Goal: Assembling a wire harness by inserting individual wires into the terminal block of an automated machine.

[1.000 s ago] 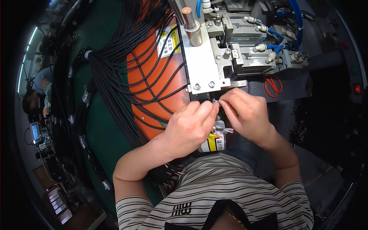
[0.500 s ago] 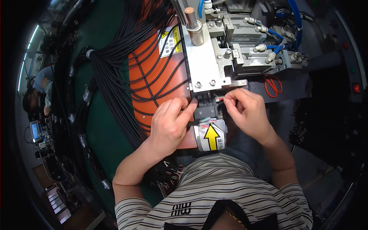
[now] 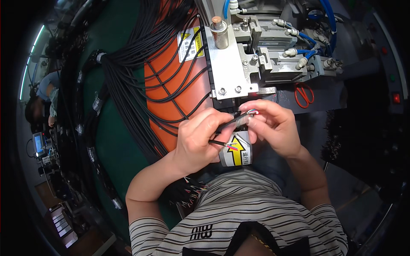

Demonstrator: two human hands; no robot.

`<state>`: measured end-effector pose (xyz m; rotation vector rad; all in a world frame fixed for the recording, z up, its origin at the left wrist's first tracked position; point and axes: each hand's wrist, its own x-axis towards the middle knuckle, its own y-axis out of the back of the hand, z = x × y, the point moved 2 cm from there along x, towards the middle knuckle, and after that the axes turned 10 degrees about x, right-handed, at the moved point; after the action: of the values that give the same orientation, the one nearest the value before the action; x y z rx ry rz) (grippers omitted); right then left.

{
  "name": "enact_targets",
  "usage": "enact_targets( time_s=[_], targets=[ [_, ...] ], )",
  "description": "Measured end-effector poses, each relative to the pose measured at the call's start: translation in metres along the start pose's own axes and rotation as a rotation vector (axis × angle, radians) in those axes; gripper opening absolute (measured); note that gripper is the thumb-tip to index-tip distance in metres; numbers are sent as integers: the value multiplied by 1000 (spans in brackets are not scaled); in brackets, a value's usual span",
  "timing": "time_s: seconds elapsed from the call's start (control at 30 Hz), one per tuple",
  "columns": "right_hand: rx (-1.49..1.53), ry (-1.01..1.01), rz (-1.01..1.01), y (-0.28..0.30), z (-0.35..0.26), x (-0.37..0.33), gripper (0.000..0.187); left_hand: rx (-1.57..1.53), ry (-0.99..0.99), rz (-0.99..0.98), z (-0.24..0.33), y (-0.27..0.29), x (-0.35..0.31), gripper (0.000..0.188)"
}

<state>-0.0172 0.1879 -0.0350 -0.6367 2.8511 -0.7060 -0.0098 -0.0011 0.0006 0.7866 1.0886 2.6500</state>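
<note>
My left hand [image 3: 200,138] pinches thin black cables [image 3: 232,121] whose stripped ends show coloured wires. One cable end lies across to my right hand [image 3: 273,126], which grips its coloured tip just below the machine's metal plate [image 3: 228,68]. A second cable end [image 3: 228,146] sticks out under my left fingers. Below both hands sits a grey cylinder with a yellow arrow label [image 3: 237,151].
A thick bundle of black cables [image 3: 136,72] fans over an orange panel [image 3: 179,94] and a green surface [image 3: 109,141]. The machine carries blue hoses [image 3: 309,47] and metal fittings. Red-handled scissors [image 3: 303,94] lie to the right. Another person [image 3: 45,91] sits far left.
My hands have drawn back a little from the machine's slot. The cable ends now lie out in the open between my fingers, and the arrow-labelled cylinder shows more fully.
</note>
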Motion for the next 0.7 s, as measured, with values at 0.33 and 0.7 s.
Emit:
enact_targets(
  time_s=[0.33, 0.7],
  targets=[
    [597, -257, -90, 12, 8, 9, 22, -186, 53, -146, -6, -10, 1, 23],
    [449, -258, 68, 0, 8, 3, 12, 165, -184, -61, 2, -10, -3, 26]
  ],
)
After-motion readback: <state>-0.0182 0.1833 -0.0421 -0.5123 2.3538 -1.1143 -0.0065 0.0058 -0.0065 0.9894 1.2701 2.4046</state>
